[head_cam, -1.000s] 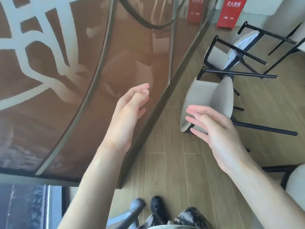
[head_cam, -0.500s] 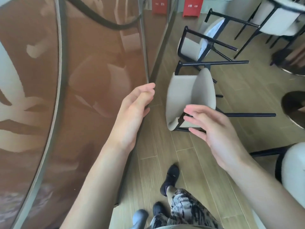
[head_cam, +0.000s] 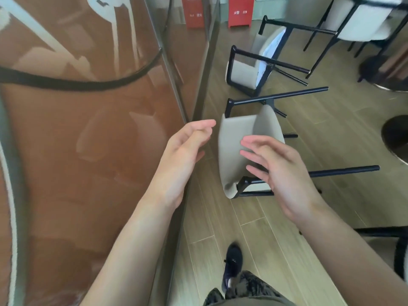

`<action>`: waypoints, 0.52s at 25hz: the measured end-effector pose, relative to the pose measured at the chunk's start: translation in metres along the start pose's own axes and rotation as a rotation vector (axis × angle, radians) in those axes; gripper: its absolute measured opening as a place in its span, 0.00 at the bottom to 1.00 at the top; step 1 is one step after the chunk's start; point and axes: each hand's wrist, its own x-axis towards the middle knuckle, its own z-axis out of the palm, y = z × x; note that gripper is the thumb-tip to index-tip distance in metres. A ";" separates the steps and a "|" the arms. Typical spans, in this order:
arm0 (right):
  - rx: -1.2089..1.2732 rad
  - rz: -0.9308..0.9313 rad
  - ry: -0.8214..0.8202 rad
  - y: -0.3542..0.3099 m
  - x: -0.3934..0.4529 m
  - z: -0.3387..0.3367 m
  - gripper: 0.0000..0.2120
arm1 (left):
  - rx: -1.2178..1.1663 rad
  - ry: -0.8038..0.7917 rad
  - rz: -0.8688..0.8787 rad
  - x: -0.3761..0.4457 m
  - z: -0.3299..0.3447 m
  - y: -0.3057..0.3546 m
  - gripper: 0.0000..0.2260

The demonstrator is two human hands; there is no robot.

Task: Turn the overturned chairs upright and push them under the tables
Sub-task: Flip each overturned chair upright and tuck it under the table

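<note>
Left hand point(head_cam: 184, 149): raised, palm turned inward, fingers point(head_cam: 204, 124) loosely extended and slightly apart, holding nothing; over the edge of the brown glass panel point(head_cam: 92, 129).

Right hand point(head_cam: 280, 171): raised opposite the left, fingers point(head_cam: 254, 143) straight and spread, holding nothing; in front of the near chair, contact with it not discernible.

Near chair point(head_cam: 237, 146): overturned on the wooden floor point(head_cam: 220, 219), just beside the panel's lower edge; beige seat shell facing up toward the camera, black legs point(head_cam: 344, 170) pointing right, parallel with the floor.

Far chair point(head_cam: 245, 71): overturned on the floor beyond the near chair, close to it; black frame, beige upholstery, a white patch on its underside.

Upright chair point(head_cam: 362, 21): white seat, black legs, far right corner of the floor.

Round dark base point(head_cam: 395, 138): right edge of the floor; what it carries out of view.

Red sign point(head_cam: 240, 11): standing at the far edge of the floor, white characters and "119"; its mirror image in the panel to the left.

Black shoe point(head_cam: 233, 265) and patterned trouser leg point(head_cam: 249, 286): near edge of the floor, between the forearms.

Another white chair point(head_cam: 397, 246), partly visible: near right corner.
</note>
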 end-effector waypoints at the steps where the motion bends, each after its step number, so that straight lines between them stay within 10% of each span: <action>1: 0.007 -0.002 0.009 -0.003 0.013 -0.004 0.10 | 0.009 -0.008 0.002 0.014 0.006 0.004 0.12; 13: 0.144 0.080 0.271 -0.011 0.099 -0.056 0.11 | 0.077 -0.220 -0.050 0.143 0.063 0.022 0.11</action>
